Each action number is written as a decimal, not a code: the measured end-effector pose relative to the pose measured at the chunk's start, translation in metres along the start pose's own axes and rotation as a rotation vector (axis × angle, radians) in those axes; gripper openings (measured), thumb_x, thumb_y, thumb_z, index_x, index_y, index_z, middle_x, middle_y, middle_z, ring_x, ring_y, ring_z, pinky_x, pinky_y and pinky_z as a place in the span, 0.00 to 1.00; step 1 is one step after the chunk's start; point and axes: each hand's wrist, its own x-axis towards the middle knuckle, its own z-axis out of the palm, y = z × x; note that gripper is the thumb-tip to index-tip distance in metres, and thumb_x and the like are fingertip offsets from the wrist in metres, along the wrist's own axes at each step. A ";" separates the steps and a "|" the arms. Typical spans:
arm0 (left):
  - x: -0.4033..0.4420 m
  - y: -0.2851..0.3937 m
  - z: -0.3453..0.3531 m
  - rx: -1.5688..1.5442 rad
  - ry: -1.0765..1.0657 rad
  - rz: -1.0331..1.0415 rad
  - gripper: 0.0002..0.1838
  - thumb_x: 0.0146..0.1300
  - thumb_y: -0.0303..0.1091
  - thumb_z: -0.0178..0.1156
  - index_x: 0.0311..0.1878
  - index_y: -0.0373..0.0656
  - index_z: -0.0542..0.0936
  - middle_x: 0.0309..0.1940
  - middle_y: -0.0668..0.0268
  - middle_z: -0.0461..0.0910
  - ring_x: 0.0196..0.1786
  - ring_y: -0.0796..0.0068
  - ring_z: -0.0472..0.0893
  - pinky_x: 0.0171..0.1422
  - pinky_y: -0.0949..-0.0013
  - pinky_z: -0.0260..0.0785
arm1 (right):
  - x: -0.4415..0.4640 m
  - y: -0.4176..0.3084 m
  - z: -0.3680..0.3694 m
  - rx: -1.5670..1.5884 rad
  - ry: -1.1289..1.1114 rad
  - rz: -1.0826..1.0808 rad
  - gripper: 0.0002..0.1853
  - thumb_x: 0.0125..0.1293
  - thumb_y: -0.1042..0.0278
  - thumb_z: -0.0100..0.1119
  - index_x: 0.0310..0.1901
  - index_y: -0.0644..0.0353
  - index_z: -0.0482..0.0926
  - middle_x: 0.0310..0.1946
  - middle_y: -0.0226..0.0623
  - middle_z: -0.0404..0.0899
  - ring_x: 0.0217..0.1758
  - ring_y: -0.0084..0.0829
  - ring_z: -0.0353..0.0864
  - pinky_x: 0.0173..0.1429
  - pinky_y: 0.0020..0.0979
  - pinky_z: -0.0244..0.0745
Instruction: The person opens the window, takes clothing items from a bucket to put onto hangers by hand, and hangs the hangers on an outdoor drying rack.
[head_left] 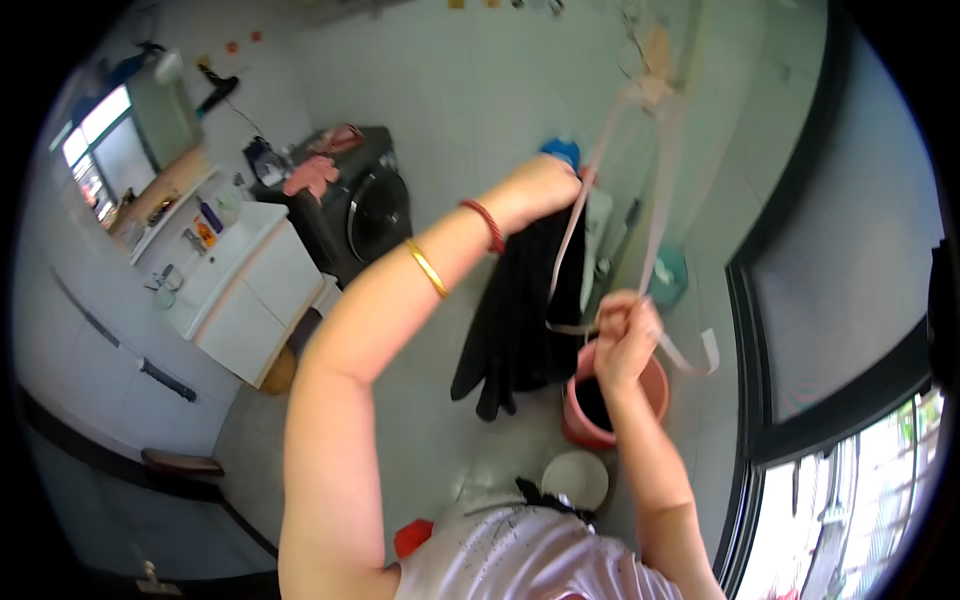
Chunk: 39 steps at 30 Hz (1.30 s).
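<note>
My left hand (552,184), its arm wearing a red bracelet and a gold bangle, is raised and closed at the top of a black garment (520,310), which hangs below it. Just beyond its knuckles shows a blue object (562,152) whose kind I cannot make out. My right hand (628,335) is lower and to the right, with fingers closed on a pale ribbon-like strap (660,200). This strap hangs in long loops from a point high on the wall, and a loose end curls out right of the hand.
Below my right hand stands a pink bucket (655,385) with something dark inside, and nearer me a white basin (577,480). A teal container (668,275) is by the right wall. On the left are a washing machine (375,215) and a sink cabinet (255,300). A dark-framed window (750,360) bounds the right.
</note>
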 end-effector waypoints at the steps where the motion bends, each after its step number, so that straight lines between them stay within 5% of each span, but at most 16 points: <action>1: -0.006 0.010 -0.005 0.004 0.014 0.050 0.16 0.49 0.34 0.53 0.39 0.35 0.80 0.28 0.60 0.79 0.35 0.70 0.76 0.43 0.70 0.67 | -0.007 0.019 -0.005 -0.114 -0.015 0.018 0.22 0.68 0.55 0.45 0.28 0.69 0.76 0.12 0.21 0.56 0.15 0.14 0.50 0.21 0.21 0.45; 5: -0.004 0.005 -0.045 -0.026 0.131 -0.063 0.16 0.47 0.32 0.54 0.38 0.36 0.80 0.30 0.57 0.80 0.38 0.67 0.78 0.45 0.69 0.68 | -0.017 0.052 -0.050 -0.214 -0.148 0.337 0.22 0.68 0.57 0.46 0.26 0.69 0.76 0.10 0.20 0.55 0.13 0.13 0.49 0.18 0.20 0.42; 7: -0.016 -0.007 -0.065 0.307 0.213 -0.047 0.15 0.47 0.35 0.54 0.38 0.41 0.81 0.35 0.56 0.81 0.41 0.58 0.79 0.47 0.64 0.70 | -0.009 0.038 -0.053 -0.507 -0.242 0.454 0.22 0.67 0.55 0.48 0.23 0.66 0.77 0.10 0.20 0.56 0.12 0.13 0.50 0.18 0.21 0.42; 11: -0.040 -0.048 -0.075 0.639 0.270 -0.259 0.16 0.46 0.37 0.54 0.40 0.49 0.82 0.37 0.58 0.81 0.43 0.56 0.79 0.47 0.60 0.72 | 0.033 0.011 -0.036 -0.917 -0.523 0.675 0.21 0.63 0.54 0.52 0.19 0.61 0.78 0.09 0.25 0.61 0.15 0.20 0.58 0.22 0.26 0.53; 12: -0.042 -0.058 -0.077 0.659 0.250 -0.272 0.16 0.46 0.37 0.55 0.40 0.49 0.82 0.36 0.59 0.81 0.43 0.57 0.79 0.47 0.60 0.72 | 0.043 0.010 -0.029 -1.092 -0.631 0.619 0.20 0.61 0.54 0.52 0.21 0.61 0.80 0.13 0.35 0.72 0.20 0.32 0.71 0.30 0.33 0.65; 16: -0.063 -0.079 -0.068 0.699 0.150 -0.259 0.15 0.49 0.41 0.57 0.40 0.50 0.82 0.36 0.59 0.81 0.43 0.56 0.79 0.47 0.58 0.72 | 0.083 0.006 0.007 -1.439 -0.594 0.223 0.19 0.58 0.50 0.54 0.27 0.60 0.82 0.29 0.51 0.79 0.37 0.49 0.79 0.44 0.42 0.72; 22: -0.088 -0.080 -0.064 0.489 0.075 -0.001 0.32 0.56 0.52 0.57 0.58 0.39 0.68 0.39 0.51 0.80 0.43 0.54 0.79 0.47 0.57 0.70 | 0.130 -0.026 0.045 -1.374 -0.405 0.113 0.17 0.56 0.54 0.59 0.32 0.62 0.82 0.22 0.51 0.77 0.29 0.47 0.78 0.35 0.38 0.70; 25: -0.096 -0.059 -0.081 0.290 -0.017 -0.108 0.32 0.58 0.52 0.55 0.59 0.37 0.66 0.43 0.51 0.78 0.44 0.58 0.79 0.47 0.60 0.71 | 0.136 -0.034 0.056 -1.357 -0.385 0.021 0.17 0.56 0.55 0.59 0.34 0.62 0.82 0.23 0.53 0.77 0.29 0.47 0.78 0.37 0.38 0.70; 27: -0.091 -0.049 -0.087 0.747 0.213 -0.040 0.34 0.56 0.50 0.58 0.61 0.39 0.65 0.51 0.53 0.74 0.52 0.58 0.75 0.53 0.58 0.68 | 0.144 -0.044 0.056 -1.322 -0.409 -0.057 0.18 0.57 0.54 0.58 0.35 0.64 0.81 0.26 0.55 0.76 0.31 0.48 0.78 0.39 0.38 0.70; 29: -0.075 -0.060 -0.092 1.022 0.616 0.426 0.35 0.53 0.48 0.61 0.62 0.43 0.64 0.57 0.56 0.69 0.59 0.57 0.68 0.61 0.55 0.61 | 0.152 -0.057 0.062 -1.339 -0.391 0.000 0.21 0.57 0.51 0.58 0.36 0.65 0.80 0.25 0.55 0.76 0.30 0.43 0.79 0.38 0.36 0.70; 32: -0.041 -0.047 -0.082 0.937 0.566 0.524 0.31 0.54 0.45 0.62 0.60 0.45 0.66 0.58 0.56 0.67 0.62 0.56 0.65 0.67 0.53 0.53 | 0.159 -0.064 0.067 -1.356 -0.409 0.004 0.22 0.57 0.50 0.58 0.33 0.67 0.80 0.18 0.53 0.71 0.22 0.38 0.73 0.32 0.38 0.67; 33: -0.029 -0.044 -0.076 0.915 0.529 0.543 0.31 0.55 0.46 0.61 0.60 0.45 0.66 0.57 0.57 0.69 0.61 0.57 0.66 0.68 0.53 0.52 | 0.166 -0.058 0.060 -1.372 -0.448 -0.040 0.20 0.58 0.54 0.57 0.33 0.67 0.79 0.19 0.45 0.74 0.25 0.27 0.71 0.33 0.31 0.67; 34: -0.021 -0.037 -0.070 0.843 0.438 0.512 0.28 0.55 0.43 0.60 0.58 0.45 0.67 0.50 0.58 0.75 0.54 0.57 0.72 0.63 0.55 0.59 | 0.157 -0.066 0.067 -1.236 -0.454 -0.108 0.18 0.59 0.54 0.56 0.32 0.66 0.80 0.21 0.49 0.75 0.25 0.38 0.76 0.35 0.36 0.68; 36: -0.003 -0.037 -0.074 0.630 0.413 0.479 0.11 0.57 0.39 0.56 0.39 0.44 0.76 0.30 0.57 0.77 0.37 0.51 0.76 0.40 0.55 0.67 | 0.153 -0.074 0.071 -1.139 -0.506 -0.037 0.16 0.61 0.58 0.54 0.34 0.66 0.80 0.34 0.46 0.79 0.35 0.38 0.79 0.42 0.33 0.71; 39: 0.004 -0.027 -0.073 0.685 0.630 0.629 0.08 0.57 0.36 0.54 0.32 0.42 0.76 0.29 0.54 0.75 0.35 0.49 0.75 0.37 0.54 0.65 | 0.162 -0.086 0.042 -1.167 -0.596 -0.316 0.22 0.55 0.59 0.60 0.50 0.59 0.75 0.44 0.46 0.76 0.48 0.44 0.75 0.56 0.37 0.68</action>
